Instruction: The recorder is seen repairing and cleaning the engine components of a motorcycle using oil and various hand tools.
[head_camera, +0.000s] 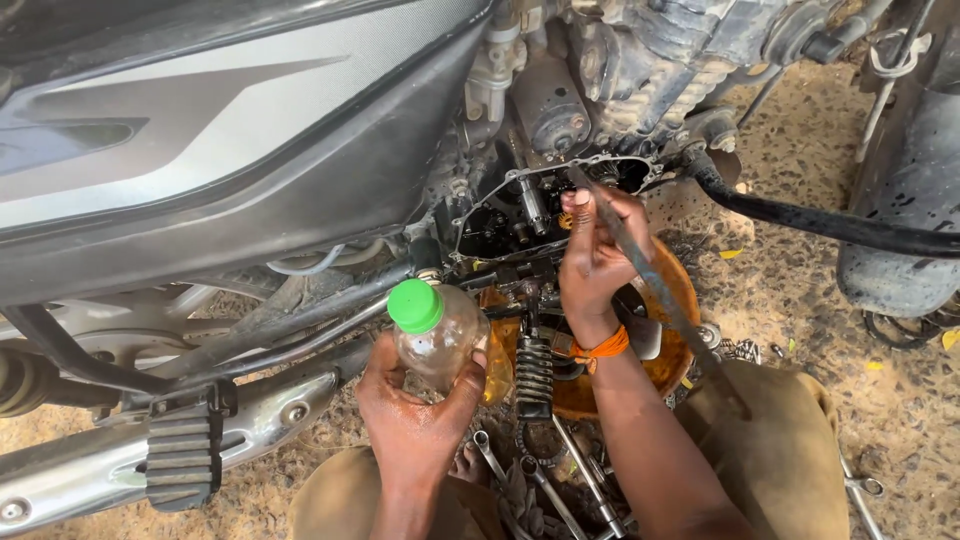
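Here, greasy left hand (415, 415) round clear green-capped bottle (437, 335), right hand (592, 255) on long metal rod (650, 275).

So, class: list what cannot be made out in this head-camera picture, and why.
- Tip of the long metal tool: hidden by the right hand at the open engine case.
- Bottle base: covered by the left hand.
- Spanners: cut off by the bottom edge.

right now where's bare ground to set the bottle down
Bare sandy ground lies right of the orange pan, below the black hose. Crowded: the pan and the wrenches between the knees, under the left hand holding the bottle.
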